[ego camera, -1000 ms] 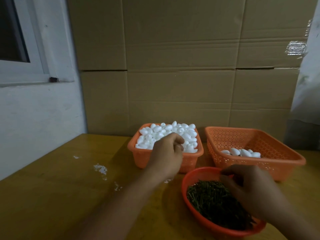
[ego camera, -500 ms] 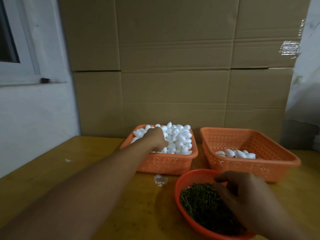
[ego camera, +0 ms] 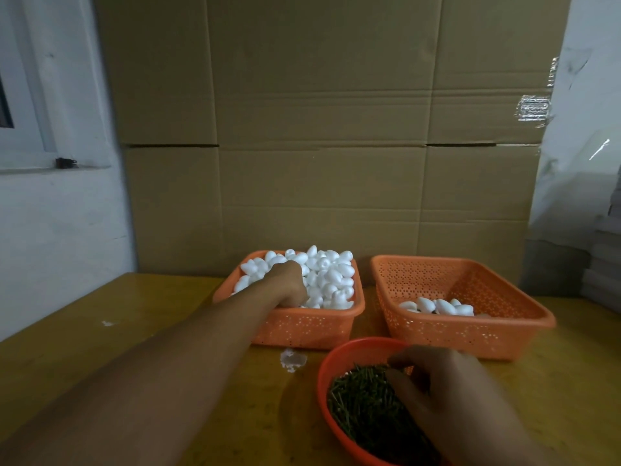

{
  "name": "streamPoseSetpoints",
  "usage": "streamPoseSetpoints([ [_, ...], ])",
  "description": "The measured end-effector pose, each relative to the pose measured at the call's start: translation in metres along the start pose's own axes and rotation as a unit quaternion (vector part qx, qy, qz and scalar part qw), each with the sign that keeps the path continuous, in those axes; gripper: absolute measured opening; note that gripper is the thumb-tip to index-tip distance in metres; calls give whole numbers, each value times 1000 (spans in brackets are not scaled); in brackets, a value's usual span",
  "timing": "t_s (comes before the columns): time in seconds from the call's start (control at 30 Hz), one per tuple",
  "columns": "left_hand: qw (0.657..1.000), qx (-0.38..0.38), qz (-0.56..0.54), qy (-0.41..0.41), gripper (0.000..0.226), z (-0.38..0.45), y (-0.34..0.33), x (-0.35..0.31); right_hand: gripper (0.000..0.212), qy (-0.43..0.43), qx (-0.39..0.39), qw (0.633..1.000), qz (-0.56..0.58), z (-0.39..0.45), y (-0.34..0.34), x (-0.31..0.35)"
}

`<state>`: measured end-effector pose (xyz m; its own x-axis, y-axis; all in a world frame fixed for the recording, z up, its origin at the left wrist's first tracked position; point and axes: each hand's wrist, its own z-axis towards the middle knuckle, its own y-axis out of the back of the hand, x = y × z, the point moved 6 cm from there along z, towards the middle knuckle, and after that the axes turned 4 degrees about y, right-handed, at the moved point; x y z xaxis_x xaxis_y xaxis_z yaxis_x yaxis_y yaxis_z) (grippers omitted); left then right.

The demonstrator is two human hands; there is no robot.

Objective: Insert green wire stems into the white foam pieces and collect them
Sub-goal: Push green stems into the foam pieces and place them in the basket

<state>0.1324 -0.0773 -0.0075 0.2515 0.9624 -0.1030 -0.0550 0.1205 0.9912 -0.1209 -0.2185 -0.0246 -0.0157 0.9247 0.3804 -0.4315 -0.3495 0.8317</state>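
Observation:
An orange basket point(ego camera: 302, 327) at the middle holds a heap of white foam pieces point(ego camera: 331, 277). My left hand point(ego camera: 289, 280) is inside it, fingers curled down into the heap with the fingertips hidden. A red bowl point(ego camera: 324, 375) in front is full of green wire stems point(ego camera: 359, 405). My right hand point(ego camera: 450, 398) lies over the bowl, thumb and forefinger pinching at the stems near its far side. A second orange basket point(ego camera: 470, 334) on the right holds a few foam pieces point(ego camera: 440, 306) on its floor.
Everything stands on a yellow wooden table point(ego camera: 134, 331). A white foam scrap point(ego camera: 293, 359) lies between the left basket and the bowl. Tall cardboard sheets point(ego camera: 319, 163) close off the back, and a white wall point(ego camera: 60, 230) runs along the left.
My left hand has reached from the near rim of the foam basket into the heap. My right hand stays over the bowl of stems, fingers drawn closer together.

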Motion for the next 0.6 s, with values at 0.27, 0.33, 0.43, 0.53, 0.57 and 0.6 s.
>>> streamPoseSetpoints([
  [0.27,965,-120,-226,-56,16,-12,19,2,11,9,7,1000,7,0,2,0],
  [0.33,947,-146,-277,-75,16,-18,22,4,14,22,19,999,13,0,3,2],
  [0.43,918,-191,-327,-121,11,-32,24,4,24,35,38,999,5,1,1,5],
  [0.53,886,-201,-379,-175,16,-51,25,1,28,45,53,998,-6,2,-1,3],
  [0.57,877,-199,-393,-193,18,-59,26,-1,26,50,65,997,-8,3,-3,3],
  [0.6,868,-199,-404,-211,20,-68,26,-3,24,56,78,995,-11,3,-5,2],
])
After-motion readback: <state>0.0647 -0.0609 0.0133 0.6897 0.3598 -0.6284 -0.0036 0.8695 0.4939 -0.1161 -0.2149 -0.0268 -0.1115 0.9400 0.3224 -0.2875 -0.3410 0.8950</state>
